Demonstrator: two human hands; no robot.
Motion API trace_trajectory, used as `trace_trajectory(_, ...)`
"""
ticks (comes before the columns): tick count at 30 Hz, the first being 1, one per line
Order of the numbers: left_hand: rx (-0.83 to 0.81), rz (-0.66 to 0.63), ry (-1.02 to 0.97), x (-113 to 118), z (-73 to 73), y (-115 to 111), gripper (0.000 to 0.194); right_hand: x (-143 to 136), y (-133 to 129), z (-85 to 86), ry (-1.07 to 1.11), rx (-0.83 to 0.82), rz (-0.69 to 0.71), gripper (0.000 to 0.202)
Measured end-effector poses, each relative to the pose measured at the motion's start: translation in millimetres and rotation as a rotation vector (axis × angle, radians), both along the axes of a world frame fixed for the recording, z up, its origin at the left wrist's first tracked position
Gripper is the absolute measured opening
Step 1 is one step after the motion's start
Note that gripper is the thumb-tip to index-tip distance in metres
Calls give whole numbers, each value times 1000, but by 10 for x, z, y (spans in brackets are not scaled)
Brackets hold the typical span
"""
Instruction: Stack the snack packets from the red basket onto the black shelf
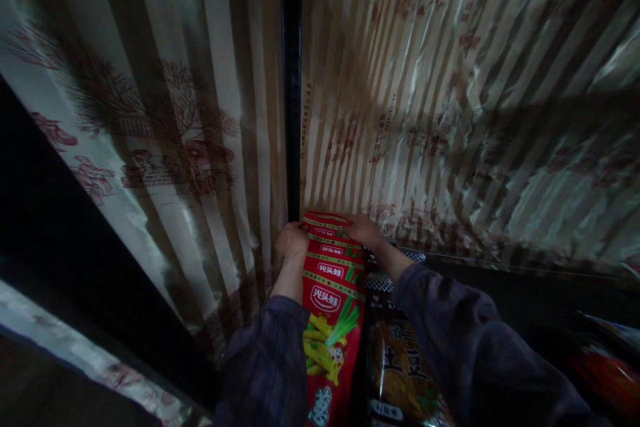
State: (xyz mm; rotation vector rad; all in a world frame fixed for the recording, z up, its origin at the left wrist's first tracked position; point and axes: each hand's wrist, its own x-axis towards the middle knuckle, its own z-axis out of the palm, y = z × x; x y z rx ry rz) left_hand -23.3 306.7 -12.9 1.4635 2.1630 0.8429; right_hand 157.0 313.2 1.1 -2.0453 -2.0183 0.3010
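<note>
A row of red snack packets (326, 297) with white lettering and yellow and green pictures stands one behind another at the lower middle. At the left top edge of the rearmost packets, my left hand (293, 239) is closed, its fingers curled against the corner. My right hand (365, 230) pinches the opposite top corner. Both sleeves are dark purple. Right of the red row, partly under my right forearm, lies a dark packet (400, 367) with a brown food picture.
A black upright post (292, 80) rises behind the packets. Wrinkled, striped printed sheets (390, 113) line the back and left side. A dark slanted bar (90, 247) crosses the lower left. More packets (607, 373) lie at the far right.
</note>
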Motion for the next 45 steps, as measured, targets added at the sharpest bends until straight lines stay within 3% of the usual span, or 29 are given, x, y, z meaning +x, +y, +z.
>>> trace_trajectory(8, -98, -41, 104, 34, -13, 8, 26, -139, 10, -78, -134, -53, -175, 38)
trace_trajectory(14, -106, -45, 143, 35, -37, 11, 26, -200, 31, -131, -154, -64, -185, 35)
trace_trajectory(30, -106, -59, 97, 0, 107, -52, 28, -190, -185, 142, -187, 71, -90, 30)
trace_trajectory(40, -40, -74, 58, -36, 118, -214, 37, 114, -329, 220, -177, -11, 247, 33)
trace_trajectory(45, -82, -164, 70, -62, 139, -235, 32, 111, -379, 248, -178, -78, 341, 19)
